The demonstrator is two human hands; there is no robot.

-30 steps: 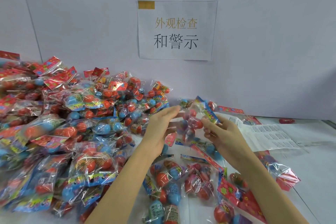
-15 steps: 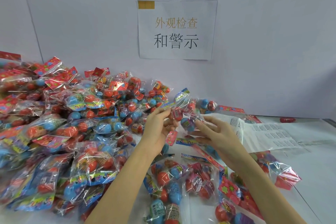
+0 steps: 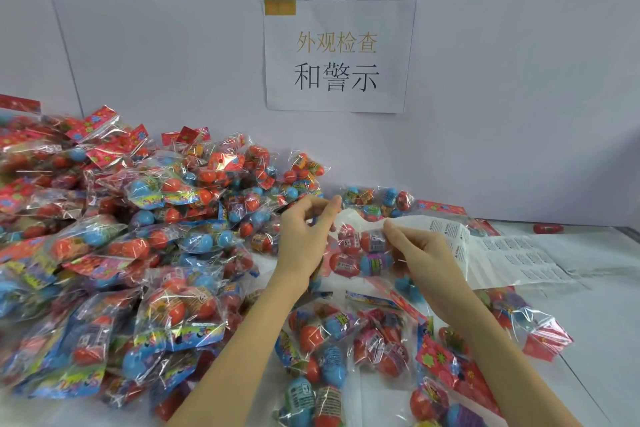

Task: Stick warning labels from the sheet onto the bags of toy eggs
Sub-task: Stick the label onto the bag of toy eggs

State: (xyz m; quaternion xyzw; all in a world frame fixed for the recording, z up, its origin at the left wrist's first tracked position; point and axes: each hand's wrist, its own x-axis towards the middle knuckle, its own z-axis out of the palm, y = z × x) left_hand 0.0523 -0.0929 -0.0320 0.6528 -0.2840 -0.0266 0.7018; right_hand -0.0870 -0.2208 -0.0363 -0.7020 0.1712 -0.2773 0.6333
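Left grip (image 3: 304, 236): pinches bag (image 3: 360, 250) top.
Right grip (image 3: 420, 253): clamped on bag beside sheet (image 3: 502, 253).
Risk: crinkly film may wrinkle the label.

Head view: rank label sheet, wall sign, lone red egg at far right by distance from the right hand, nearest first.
From the right hand:
1. Label sheet: lies on the table just right of the hand, its curled near end touching the hand.
2. Lone red egg: far right, on the table by the wall.
3. Wall sign: up on the wall, above both hands.
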